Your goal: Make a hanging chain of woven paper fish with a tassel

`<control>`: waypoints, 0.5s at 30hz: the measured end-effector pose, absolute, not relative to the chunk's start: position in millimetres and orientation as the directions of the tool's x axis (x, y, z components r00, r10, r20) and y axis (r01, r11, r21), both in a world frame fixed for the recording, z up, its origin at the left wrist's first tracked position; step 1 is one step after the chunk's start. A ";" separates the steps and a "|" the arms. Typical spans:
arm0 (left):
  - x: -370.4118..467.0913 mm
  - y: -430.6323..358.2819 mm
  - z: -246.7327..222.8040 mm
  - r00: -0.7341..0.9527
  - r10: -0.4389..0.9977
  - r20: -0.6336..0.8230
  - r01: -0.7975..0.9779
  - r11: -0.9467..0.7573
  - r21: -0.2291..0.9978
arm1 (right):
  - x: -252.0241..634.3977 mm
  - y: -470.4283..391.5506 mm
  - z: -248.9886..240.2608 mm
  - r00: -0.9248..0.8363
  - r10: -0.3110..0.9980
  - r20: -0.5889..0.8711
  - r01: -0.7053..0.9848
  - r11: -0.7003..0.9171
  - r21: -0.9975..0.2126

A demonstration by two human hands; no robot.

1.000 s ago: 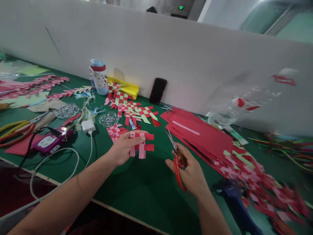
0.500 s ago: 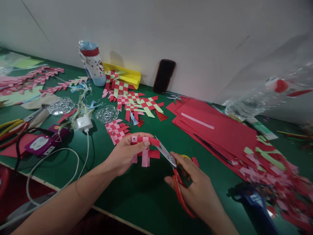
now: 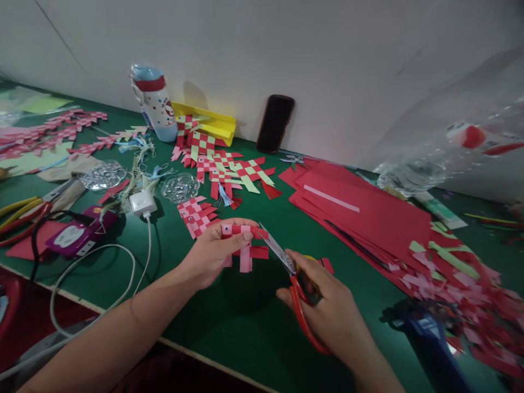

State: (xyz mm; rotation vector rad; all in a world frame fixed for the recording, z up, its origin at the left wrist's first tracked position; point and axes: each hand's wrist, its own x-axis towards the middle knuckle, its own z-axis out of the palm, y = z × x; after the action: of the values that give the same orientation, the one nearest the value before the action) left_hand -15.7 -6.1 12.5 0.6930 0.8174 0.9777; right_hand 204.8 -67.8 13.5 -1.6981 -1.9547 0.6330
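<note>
Between the thumb and fingers of my left hand (image 3: 213, 248) is a woven paper fish (image 3: 244, 256) in red and pink strips, with a small round eye at its left end. My right hand (image 3: 327, 300) is closed round the red handles of a pair of scissors (image 3: 279, 253). The blades meet the upper red strip at the fish's right side, their tips pointing up and left. Just behind my left hand lie more pink and red woven fish (image 3: 196, 216). Part of the scissors' handles is hidden by my right fingers.
Red paper sheets (image 3: 364, 207) and paper scraps (image 3: 470, 295) lie to the right. Finished woven fish (image 3: 245, 172), a phone (image 3: 275, 124) and a bottle (image 3: 158, 103) stand or lie at the back. A charger (image 3: 143, 203) with a white cable is at left, beside a dish of eyes (image 3: 180, 188).
The view has shifted slightly. My hands keep nearly the same pose, with the scissor blades still at the upper red strip of the fish.
</note>
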 end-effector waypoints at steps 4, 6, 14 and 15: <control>-15.1 -6.4 13.8 0.324 0.908 -0.267 -0.445 0.395 0.804 | 204.5 -67.8 14.2 -0.122 0.992 0.039 0.786 0.121 -0.607; -15.2 -7.0 13.5 0.329 0.908 -0.260 -0.448 0.392 0.803 | 203.9 -68.0 14.8 -0.123 0.992 0.040 0.785 0.122 -0.607; -15.5 -7.2 12.5 0.335 0.909 -0.246 -0.449 0.384 0.807 | 202.2 -67.5 16.8 -0.106 0.994 0.030 0.763 0.100 -0.639; -15.5 -7.0 12.8 0.334 0.910 -0.247 -0.449 0.384 0.807 | 202.1 -67.4 16.9 -0.104 0.994 0.024 0.757 0.095 -0.647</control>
State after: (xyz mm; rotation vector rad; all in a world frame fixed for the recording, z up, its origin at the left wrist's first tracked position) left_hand -15.5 -7.0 12.8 0.7032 0.7822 0.9881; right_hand 202.1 -67.4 16.9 -1.7116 -1.9176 0.6808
